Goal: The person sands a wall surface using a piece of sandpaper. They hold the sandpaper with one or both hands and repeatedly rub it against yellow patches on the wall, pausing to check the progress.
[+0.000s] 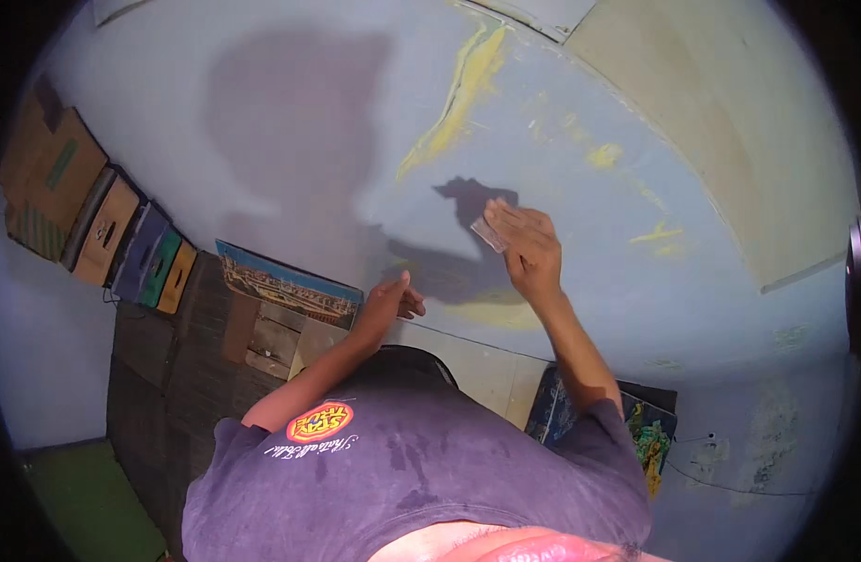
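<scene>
My right hand point(529, 245) is raised against the pale blue wall point(580, 103), closed on a small flat rectangular piece point(489, 235) that looks greyish and slightly shiny. Its exact kind I cannot make out. Below and to the left, my left hand point(393, 304) hovers near the wall with its fingers loosely bent and apart, nothing visible in them. A long yellow filler streak point(456, 98) runs down the wall above my hands. Smaller yellow patches point(603, 155) lie to the right, and one smear point(491, 311) shows low, beneath my right hand. My shadow falls across the wall.
A city picture panel point(285, 283) leans at the wall's foot, left of my left hand. Farther left stands a drawer cabinet with coloured fronts point(145, 248), a cardboard box point(54, 178) on it. Beige boarding point(702, 103) borders the wall at upper right. Dark patterned items point(650, 436) sit behind my right arm.
</scene>
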The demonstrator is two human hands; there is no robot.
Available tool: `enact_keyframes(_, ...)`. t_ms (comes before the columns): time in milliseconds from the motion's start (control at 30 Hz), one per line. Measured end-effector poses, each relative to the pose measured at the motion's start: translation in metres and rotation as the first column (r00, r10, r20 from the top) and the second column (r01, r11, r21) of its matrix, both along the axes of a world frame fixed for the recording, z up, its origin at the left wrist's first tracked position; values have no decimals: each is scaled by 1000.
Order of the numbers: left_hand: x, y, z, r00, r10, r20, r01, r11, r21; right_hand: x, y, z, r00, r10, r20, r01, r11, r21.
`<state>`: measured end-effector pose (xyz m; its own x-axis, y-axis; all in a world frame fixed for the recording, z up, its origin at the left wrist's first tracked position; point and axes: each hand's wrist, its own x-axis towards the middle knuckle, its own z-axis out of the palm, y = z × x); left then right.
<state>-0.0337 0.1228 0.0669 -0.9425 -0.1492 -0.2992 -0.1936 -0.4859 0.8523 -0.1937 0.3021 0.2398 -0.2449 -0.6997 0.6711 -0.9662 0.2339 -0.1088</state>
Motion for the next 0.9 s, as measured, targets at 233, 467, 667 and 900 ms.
enact_keyframes(233,10,-15,3,1000,-9,-14,9,1000,10,-38,-71,135,672,38,-740,55,993,101)
enact_keyframes(467,29,-28,0,999,12,-36,-11,1000,20,-70,-91,98,694,-62,-717,129,991,39)
enact_keyframes(667,35,-48,-13,999,35,-13,-34,997,72,-61,-81,56,806,126,-579,84,943,323)
enact_keyframes(900,46,-57,-4,1000,-25,-5,25,998,55,-41,-92,153,606,-117,-787,180,984,-8)
